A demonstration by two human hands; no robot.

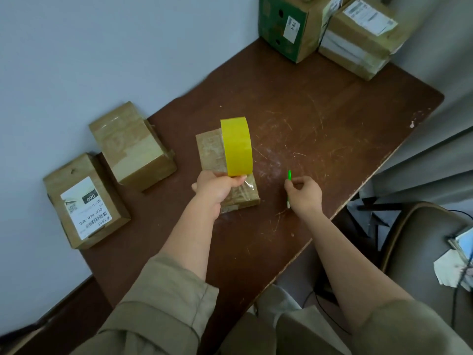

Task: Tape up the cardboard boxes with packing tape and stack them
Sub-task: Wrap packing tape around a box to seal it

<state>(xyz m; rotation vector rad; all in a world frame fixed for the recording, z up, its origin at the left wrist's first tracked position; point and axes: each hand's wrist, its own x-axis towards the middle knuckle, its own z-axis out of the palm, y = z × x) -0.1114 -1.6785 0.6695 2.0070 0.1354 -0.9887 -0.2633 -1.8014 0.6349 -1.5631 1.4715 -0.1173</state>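
Observation:
A small flat cardboard box [212,155] lies in the middle of the brown table [320,119]. My left hand [216,187] grips a yellow roll of packing tape [236,147] on edge above the box's near half. A short strip of clear tape runs from the roll down to the box under my fingers. To the right of the box, my right hand [304,192] holds a thin green and white tool [289,175], its green tip pointing up.
Two more cardboard boxes sit at the table's left edge by the wall: a taped one [133,147] and a labelled one [85,201]. A green-printed box [289,26] and a labelled stack of boxes [363,37] fill the far corner. A chair [422,252] stands at right.

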